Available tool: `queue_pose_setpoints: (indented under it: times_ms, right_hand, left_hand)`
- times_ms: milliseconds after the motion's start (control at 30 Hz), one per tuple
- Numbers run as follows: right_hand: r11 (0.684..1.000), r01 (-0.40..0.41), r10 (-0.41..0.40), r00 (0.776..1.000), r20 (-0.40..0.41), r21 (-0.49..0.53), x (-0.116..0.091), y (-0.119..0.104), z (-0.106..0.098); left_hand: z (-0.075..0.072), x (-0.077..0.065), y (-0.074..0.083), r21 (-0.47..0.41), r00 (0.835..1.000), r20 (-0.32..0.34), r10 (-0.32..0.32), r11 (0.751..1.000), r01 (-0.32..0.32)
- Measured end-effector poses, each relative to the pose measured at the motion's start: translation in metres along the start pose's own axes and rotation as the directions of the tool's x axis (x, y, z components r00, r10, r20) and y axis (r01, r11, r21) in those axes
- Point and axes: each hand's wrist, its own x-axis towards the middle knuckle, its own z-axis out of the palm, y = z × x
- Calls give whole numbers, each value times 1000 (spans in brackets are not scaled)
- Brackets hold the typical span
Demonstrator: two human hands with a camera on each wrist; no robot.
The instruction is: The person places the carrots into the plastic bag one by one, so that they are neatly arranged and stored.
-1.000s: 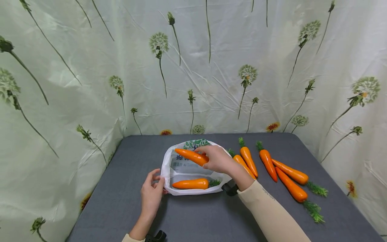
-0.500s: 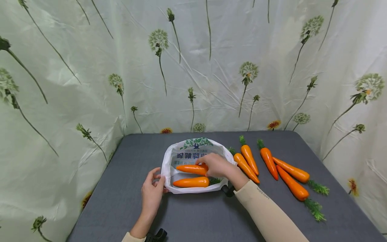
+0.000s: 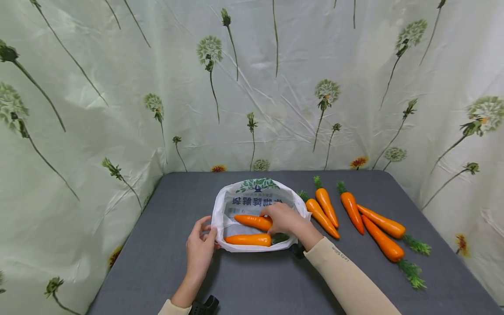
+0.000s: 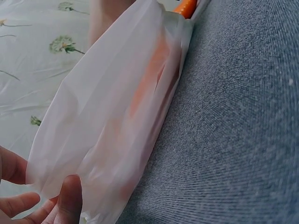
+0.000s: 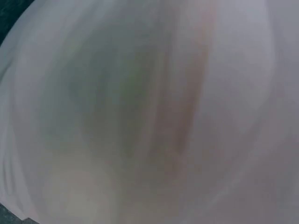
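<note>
A white plastic bag with a green tree print lies with its mouth spread wide on the grey table. My left hand pinches its left edge; the left wrist view shows thumb and fingers on the thin film of the bag. Inside the bag, my right hand grips an orange carrot by its thick end, tip to the left. Its leafy top is hidden by the hand. A second carrot with green leaves lies along the near side. Blurred white film of the bag fills the right wrist view.
Several more carrots with green tops lie to the right of the bag, among them a carrot close to its right edge and another carrot farther right. A flower-printed curtain hangs behind the grey table.
My right hand has lowered the carrot from above the bag's mouth down into it, behind the other carrot, and shifted slightly right. The left hand has stayed at the left edge.
</note>
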Motion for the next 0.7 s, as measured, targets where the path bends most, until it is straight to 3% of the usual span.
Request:
queue_pose_setpoints:
  times_ms: [400, 700]
  right_hand:
    - [1000, 2, -1, 1000, 19, -29, 0, -2, 1]
    - [1000, 12, -11, 1000, -8, 22, -14, -12, -10]
  left_hand:
    - [0, 0, 0, 11, 1000, 5, 4, 1000, -4]
    - [0, -3, 1, 7, 1000, 0, 10, 1000, -10]
